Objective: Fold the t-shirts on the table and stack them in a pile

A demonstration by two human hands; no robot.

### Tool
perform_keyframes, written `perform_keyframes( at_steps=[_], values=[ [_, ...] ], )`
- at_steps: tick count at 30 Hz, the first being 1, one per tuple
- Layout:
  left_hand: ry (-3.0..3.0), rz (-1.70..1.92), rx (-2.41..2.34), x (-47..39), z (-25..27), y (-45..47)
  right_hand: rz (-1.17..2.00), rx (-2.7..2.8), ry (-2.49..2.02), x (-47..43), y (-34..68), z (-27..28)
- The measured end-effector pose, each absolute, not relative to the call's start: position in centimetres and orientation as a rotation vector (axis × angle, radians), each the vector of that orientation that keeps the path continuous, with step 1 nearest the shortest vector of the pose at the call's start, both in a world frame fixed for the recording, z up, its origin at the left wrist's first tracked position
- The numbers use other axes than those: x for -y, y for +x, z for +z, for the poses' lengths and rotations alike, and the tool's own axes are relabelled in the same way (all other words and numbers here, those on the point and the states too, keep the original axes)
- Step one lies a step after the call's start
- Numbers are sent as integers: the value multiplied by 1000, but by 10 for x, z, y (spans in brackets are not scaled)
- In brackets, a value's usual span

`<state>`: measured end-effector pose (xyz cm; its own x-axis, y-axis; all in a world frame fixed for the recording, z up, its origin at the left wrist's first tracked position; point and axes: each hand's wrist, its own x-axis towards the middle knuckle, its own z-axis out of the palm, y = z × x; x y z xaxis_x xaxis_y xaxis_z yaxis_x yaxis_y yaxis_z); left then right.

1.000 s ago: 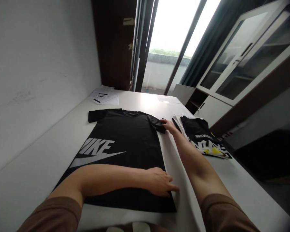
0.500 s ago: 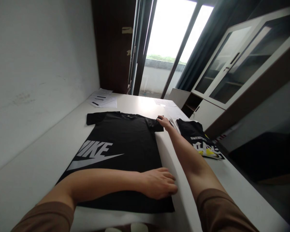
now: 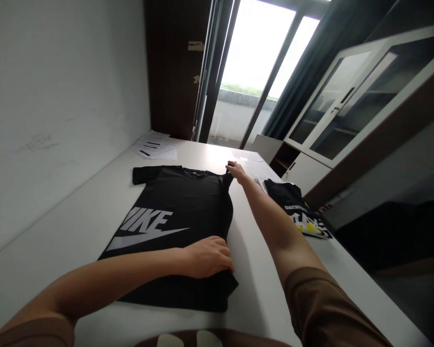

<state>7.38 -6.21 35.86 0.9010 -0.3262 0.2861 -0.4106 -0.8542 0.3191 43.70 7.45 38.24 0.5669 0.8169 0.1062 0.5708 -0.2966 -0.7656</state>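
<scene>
A black T-shirt (image 3: pixel 188 202) with a grey NIKE print lies face up on the white table, its collar toward the window. My left hand (image 3: pixel 210 258) is closed on the shirt's right side edge near the hem, and the edge is drawn inward there. At the far right sleeve, my right hand (image 3: pixel 236 169) pinches the cloth and lifts it off the table. The right edge between my hands curves inward, partly raised. My left forearm covers part of the shirt below the print.
On the right of the white table (image 3: pixel 253 289) lies a folded black garment (image 3: pixel 285 197) with white and yellow print. Paper sheets (image 3: pixel 155 147) are at the far left corner. A wall (image 3: pixel 58 96) borders the left side, and a glass-door cabinet (image 3: pixel 332 106) stands right.
Both hands have moved left, carrying the shirt's right edge inward. The right sleeve, flat before, is now lifted and bunched. The lower right corner has folded in.
</scene>
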Motion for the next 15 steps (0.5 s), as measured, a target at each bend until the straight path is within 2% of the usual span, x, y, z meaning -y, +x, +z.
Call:
perform_keyframes(
  at_steps=[8,15],
  values=[
    [2512,219,326,48,371,17,589,986,-1793,-117,396,382],
    [2422,241,172,36,367,-15,452,1158,-1894,-153,366,369]
  ],
)
